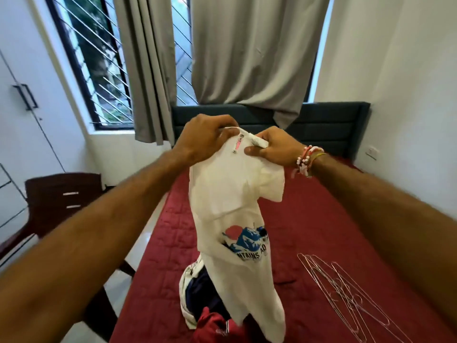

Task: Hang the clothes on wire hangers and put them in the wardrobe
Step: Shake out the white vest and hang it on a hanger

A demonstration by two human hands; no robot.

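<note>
Both my left hand (205,137) and right hand (274,149) pinch the white T-shirt (230,194); wire hangers (346,293) at right edge of bed (309,219)

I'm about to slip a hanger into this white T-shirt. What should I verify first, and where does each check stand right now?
1. Collar grip: left hand and right hand both pinch the white T-shirt at its neck. Ok.
2. Hand free for a hanger: both hold the shirt. Not ok.
3. Wire hangers in view on the bed, beside the right arm. Ok.
4. One hanger separated: they lie overlapped in a bunch. Not ok.
5. Hem clear of the clothes pile: the overlap hides it. Cannot tell.
6. Wardrobe door open: it is shut. Not ok.
</note>
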